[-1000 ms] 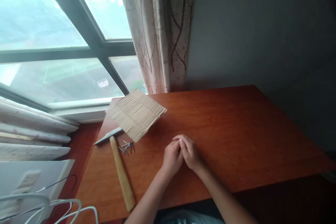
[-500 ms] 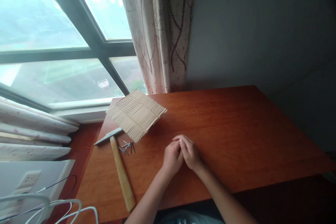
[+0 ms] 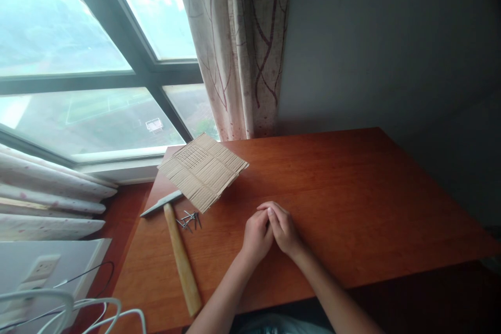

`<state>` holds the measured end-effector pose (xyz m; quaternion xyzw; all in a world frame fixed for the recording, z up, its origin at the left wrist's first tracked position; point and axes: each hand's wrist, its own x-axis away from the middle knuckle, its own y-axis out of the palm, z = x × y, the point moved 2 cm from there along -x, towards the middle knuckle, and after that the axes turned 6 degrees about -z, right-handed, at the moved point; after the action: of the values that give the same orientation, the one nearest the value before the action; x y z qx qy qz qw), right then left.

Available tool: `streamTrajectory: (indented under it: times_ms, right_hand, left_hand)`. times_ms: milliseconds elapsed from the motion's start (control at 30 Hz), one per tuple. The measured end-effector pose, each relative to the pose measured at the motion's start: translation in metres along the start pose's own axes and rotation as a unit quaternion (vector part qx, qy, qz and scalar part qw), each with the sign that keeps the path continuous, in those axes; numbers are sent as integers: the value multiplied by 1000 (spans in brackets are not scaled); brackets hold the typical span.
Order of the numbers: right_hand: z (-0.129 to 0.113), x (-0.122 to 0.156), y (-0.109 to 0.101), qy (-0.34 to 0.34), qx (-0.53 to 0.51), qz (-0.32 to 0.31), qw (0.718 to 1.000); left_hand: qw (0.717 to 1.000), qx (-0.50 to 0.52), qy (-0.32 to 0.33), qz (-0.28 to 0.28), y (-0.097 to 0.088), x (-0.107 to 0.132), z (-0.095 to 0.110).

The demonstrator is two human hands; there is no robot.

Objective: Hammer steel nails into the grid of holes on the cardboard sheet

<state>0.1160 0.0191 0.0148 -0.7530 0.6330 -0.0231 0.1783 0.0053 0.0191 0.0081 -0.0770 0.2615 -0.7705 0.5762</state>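
My left hand [image 3: 258,235] and my right hand [image 3: 285,230] rest clasped together over the table, fingers folded in against each other. No object shows in either one. Left of them lies a small pile of nails [image 3: 189,220]. Beyond the nails is a hammer with a pale wooden handle [image 3: 182,258] and a grey metal head [image 3: 161,203]. A square of corrugated cardboard [image 3: 203,169], with rows of small dark holes near its far corner, sits beside the hammer head and partly covers one end of it.
The reddish-brown wooden table [image 3: 344,193] reaches to the grey wall at the back. A window [image 3: 97,120] with patterned curtains [image 3: 242,52] stands at the left. White cables [image 3: 117,305] and a wall socket [image 3: 45,267] are at the lower left.
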Motion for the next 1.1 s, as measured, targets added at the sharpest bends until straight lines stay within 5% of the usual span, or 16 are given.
streamTrajectory:
  times_ms: [1100]
  right_hand:
    - [-4,0,-1,2,2,0,1000]
  left_hand:
    - [1000,-2,5,0,0,-1,1]
